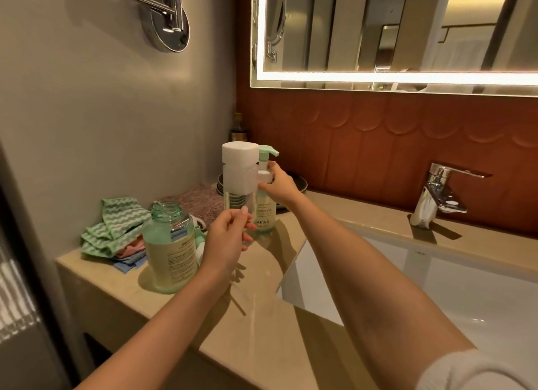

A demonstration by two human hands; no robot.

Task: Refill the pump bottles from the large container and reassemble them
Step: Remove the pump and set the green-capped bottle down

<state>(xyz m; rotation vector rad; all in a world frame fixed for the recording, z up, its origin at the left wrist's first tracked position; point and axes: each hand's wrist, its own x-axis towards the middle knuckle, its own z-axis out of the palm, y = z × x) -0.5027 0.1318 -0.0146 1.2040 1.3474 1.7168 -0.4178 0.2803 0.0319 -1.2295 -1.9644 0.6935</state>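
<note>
Landmark: sink (436,276), white, set in beige worktop (262,331).

- Large container (170,249): open-necked, upright on worktop, well left of sink; pale liquid inside.
- Pump bottle (265,212): green pump, label partly read "APING", upright on worktop near sink's back-left corner. Right hand (279,185) closed round its white collar.
- White pump head w/ clear body (240,171): raised above worktop, just left of pump bottle. Left hand (227,241) pinches its lower end, thumb and forefinger pressed together.
- Cloths (116,229): green/pink/blue heap, far left of sink.
- Tap (436,194): chrome, behind sink.
</note>
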